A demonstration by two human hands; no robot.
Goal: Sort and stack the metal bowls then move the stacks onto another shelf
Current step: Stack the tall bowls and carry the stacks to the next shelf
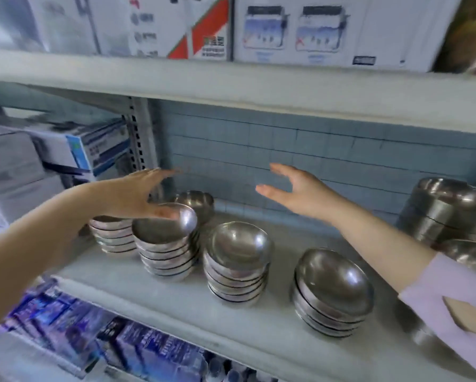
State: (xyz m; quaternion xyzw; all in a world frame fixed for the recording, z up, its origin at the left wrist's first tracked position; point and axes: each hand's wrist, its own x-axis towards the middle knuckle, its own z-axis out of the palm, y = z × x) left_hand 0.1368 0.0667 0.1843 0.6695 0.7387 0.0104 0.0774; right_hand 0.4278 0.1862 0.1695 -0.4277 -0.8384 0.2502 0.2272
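Note:
Several stacks of small metal bowls stand on the grey middle shelf [259, 334]: a low stack at the left [113, 235], a taller stack [165, 244], a middle stack [238, 260], and one nearer the front right [333, 293]. A single bowl [197, 201] sits behind them. Larger metal bowls [449, 210] are piled at the far right. My left hand [132, 194] hovers open just above the second stack, thumb near its top rim. My right hand [294, 188] is open in the air above the shelf, to the right of the back bowl, holding nothing.
The upper shelf [231, 84] carries white cartons [314, 28]. Boxes [93, 144] fill the neighbouring bay behind a slotted upright [136, 133]. Purple-blue packets [121, 343] lie on the shelf below. A blue tiled wall [286, 144] backs the bay.

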